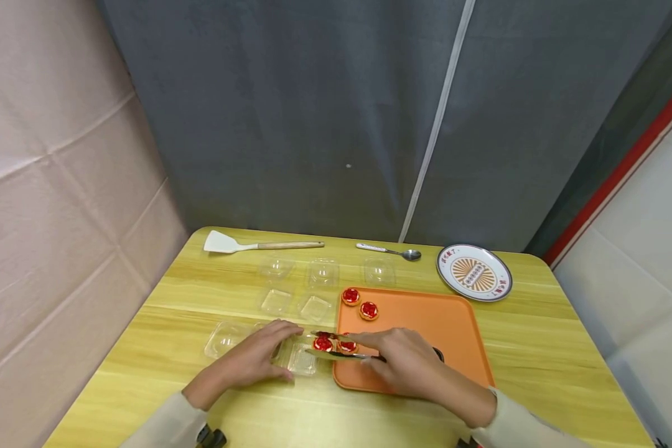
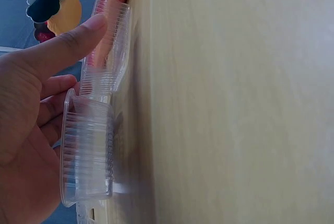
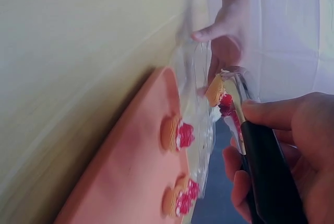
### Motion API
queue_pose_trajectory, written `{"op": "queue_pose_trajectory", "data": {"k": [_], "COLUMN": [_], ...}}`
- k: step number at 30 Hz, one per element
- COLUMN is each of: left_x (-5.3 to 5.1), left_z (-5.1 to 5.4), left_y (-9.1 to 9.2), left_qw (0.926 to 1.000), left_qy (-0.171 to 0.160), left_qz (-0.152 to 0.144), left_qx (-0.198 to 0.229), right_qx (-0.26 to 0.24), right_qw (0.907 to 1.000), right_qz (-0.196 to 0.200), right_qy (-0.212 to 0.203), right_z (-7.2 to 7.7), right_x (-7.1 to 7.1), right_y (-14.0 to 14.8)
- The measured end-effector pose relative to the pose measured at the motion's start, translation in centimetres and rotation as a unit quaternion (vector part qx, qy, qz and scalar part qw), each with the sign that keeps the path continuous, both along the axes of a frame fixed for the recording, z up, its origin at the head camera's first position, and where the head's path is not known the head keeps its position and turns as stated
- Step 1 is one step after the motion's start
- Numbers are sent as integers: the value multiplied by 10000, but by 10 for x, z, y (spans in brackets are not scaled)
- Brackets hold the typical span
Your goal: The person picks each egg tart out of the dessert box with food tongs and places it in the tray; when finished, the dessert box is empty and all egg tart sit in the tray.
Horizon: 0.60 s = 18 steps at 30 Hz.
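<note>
My right hand (image 1: 406, 361) grips a pair of tongs with black handles (image 3: 269, 177). Between their metal ends is a tart with red topping (image 3: 215, 91), held above the left edge of the orange tray (image 1: 420, 323). Beside that edge lies a clear plastic box (image 1: 303, 359). My left hand (image 1: 257, 353) is spread at this box, thumb on the near side and fingers on the far side; in the left wrist view the thumb is extended across the ribbed clear plastic (image 2: 88, 151). Another tart (image 1: 347, 346) sits on the tray near the tongs.
Two more tarts (image 1: 369, 310) stand at the tray's far left corner. Several clear plastic boxes and lids (image 1: 323, 272) lie left of and behind the tray. A white spatula (image 1: 257, 245), a spoon (image 1: 389, 251) and a patterned plate (image 1: 474, 272) line the table's back edge.
</note>
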<state>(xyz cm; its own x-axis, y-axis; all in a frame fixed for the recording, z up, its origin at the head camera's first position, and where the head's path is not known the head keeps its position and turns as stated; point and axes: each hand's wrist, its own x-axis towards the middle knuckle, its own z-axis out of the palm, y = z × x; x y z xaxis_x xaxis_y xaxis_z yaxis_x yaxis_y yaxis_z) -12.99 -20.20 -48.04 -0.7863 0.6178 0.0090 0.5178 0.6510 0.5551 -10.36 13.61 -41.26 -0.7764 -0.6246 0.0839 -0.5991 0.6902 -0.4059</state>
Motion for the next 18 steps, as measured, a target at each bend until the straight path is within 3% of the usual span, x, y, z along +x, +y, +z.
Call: {"op": "queue_pose_trajectory", "data": {"k": [11,18], "left_x": [-1,-1], "left_z": [-2,-2], "left_y": [0,0], "left_qw": [9999,10000], "left_qy": [142,91], "left_qz": [-31,-13], "left_qx": [-19,-36], "right_qx": [-353,-91], "right_qw": [9978,9918], "right_qz": [-569,-1268], "right_qy": [20,-91], "right_z": [-4,-8], "right_x": [8,11], "right_y": [38,63]}}
